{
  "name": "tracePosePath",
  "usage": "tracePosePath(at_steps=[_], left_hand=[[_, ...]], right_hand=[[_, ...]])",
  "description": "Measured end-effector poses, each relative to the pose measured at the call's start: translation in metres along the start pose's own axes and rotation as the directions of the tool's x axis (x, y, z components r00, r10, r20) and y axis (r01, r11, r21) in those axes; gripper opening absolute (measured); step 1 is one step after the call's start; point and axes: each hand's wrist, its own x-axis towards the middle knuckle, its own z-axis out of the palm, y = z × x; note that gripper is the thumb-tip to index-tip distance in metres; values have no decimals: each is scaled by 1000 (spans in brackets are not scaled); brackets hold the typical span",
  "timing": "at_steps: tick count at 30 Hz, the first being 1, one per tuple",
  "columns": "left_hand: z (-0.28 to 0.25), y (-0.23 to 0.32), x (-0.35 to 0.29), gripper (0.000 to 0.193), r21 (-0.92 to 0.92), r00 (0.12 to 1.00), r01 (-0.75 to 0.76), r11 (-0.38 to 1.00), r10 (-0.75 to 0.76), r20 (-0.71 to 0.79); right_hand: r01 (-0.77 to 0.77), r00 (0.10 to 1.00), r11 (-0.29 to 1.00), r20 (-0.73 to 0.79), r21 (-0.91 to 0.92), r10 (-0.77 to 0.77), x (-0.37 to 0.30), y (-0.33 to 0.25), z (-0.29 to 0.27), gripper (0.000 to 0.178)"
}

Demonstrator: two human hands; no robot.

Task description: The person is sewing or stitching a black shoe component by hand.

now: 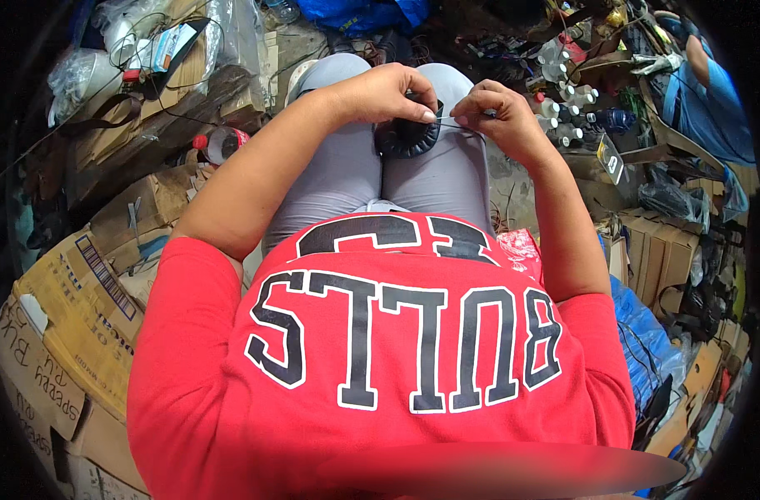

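A black, glossy piece with a puckered, rounded edge rests on my lap between my thighs; it looks like leather, perhaps part of a shoe. My left hand is closed at its upper edge, thumb and fingers pinched together there. To the right, my right hand pinches a thin pale thread, which runs across the short gap to the black piece. Whether a needle is on it is too small to tell. Part of the black piece is hidden under my left hand.
Flattened cardboard boxes pile up on my left, with a red-capped plastic bottle beside my left arm. Several bottles stand right of my knees. Blue plastic sheeting and stacked cardboard lie at my right.
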Motion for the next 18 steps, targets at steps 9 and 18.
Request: tracePosePath(at_steps=[9, 18], left_hand=[[3, -4, -2, 23, -283, 998, 58, 957, -59, 7], [3, -3, -4, 26, -393, 996, 79, 916, -59, 63]], right_hand=[[-23, 999, 998, 42, 67, 21, -3, 16, 3, 19], [33, 998, 986, -66, 166, -22, -16, 13, 23, 14]])
